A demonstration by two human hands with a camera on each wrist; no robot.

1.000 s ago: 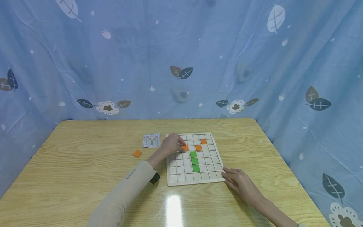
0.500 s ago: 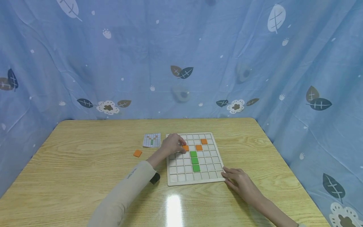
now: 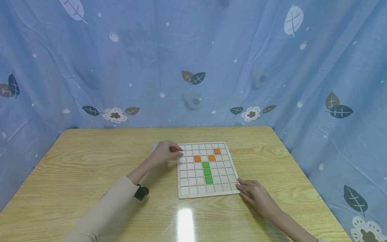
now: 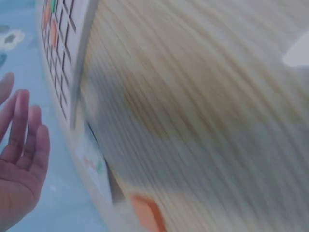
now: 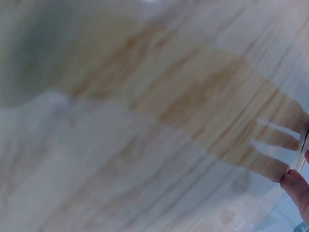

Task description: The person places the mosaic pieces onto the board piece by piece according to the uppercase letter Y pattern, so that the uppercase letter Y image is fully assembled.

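A pale grid board (image 3: 208,194) lies on the table. Several tiles sit in its cells: green tiles (image 3: 207,171) in a column, and orange tiles (image 3: 197,158) above. My left hand (image 3: 164,152) is over the board's left edge, fingers extended and nothing between them; the left wrist view shows the same hand (image 4: 21,164) with loose fingers. Beneath it, mostly hidden from the head view, are a printed pattern card (image 4: 94,162) and a loose orange tile (image 4: 147,212). My right hand (image 3: 255,195) holds the board's near right corner, its fingertips (image 5: 294,186) at the thin edge.
The wooden table (image 3: 90,151) reaches back to a blue patterned curtain (image 3: 157,50), which also hangs along both sides. A black wrist camera (image 3: 141,192) sticks out under the left sleeve. Light glares off the table (image 3: 185,222) in front of the board.
My left hand has let go of the orange tile in the grid and moved left, now covering most of the card and loose tile. The right hand and board stay put.
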